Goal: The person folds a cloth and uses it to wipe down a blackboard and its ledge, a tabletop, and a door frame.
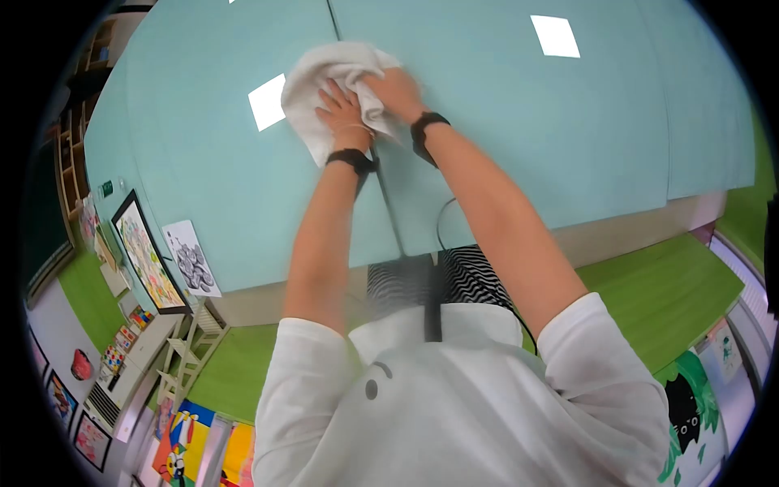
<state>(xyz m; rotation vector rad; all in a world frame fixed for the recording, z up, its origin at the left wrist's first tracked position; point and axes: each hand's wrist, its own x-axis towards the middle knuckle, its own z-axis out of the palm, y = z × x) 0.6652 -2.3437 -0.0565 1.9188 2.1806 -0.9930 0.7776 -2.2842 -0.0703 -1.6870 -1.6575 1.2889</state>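
Observation:
A crumpled white cloth (pixel 312 77) lies on a pale blue-green tabletop (pixel 527 130), over the dark seam that runs across it. My left hand (pixel 344 114) rests flat on the cloth with its fingers spread. Beside it, my right hand (pixel 396 91) is closed on a bunched fold of the same cloth, its fingertips partly hidden and slightly blurred. Each wrist wears a black band.
A framed colourful picture (pixel 148 253) and a black-and-white drawing (pixel 191 258) are at the table's left edge. A thin dark cable (pixel 441 223) hangs by the near edge. Green benches (pixel 657 292) run along the near side.

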